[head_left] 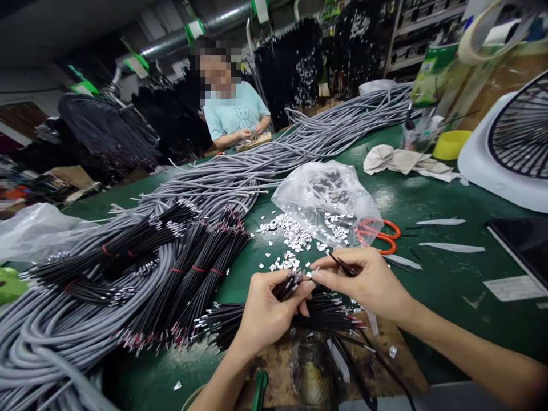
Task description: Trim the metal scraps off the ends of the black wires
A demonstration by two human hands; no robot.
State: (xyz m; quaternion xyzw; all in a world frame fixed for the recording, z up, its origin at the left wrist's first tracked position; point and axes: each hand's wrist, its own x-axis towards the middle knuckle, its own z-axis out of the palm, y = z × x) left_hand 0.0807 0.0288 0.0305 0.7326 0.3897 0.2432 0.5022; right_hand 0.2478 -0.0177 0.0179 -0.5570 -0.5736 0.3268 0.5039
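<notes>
We held a wire bundle (282, 291) in our left hand (269, 308) and dark wires (342, 264) in our right hand (369, 282); steadying both seemed wise.

Dark wires (282, 292) partly hidden by left hand (269, 305) and right hand (363, 279); silvery piece (309, 274) between them too small to identify. Scissors (387, 236): blades out of sight. Fan (479, 145), dark-screened device (524, 245) cut off by picture's right edge; grey cables (25, 365) by left.
</notes>
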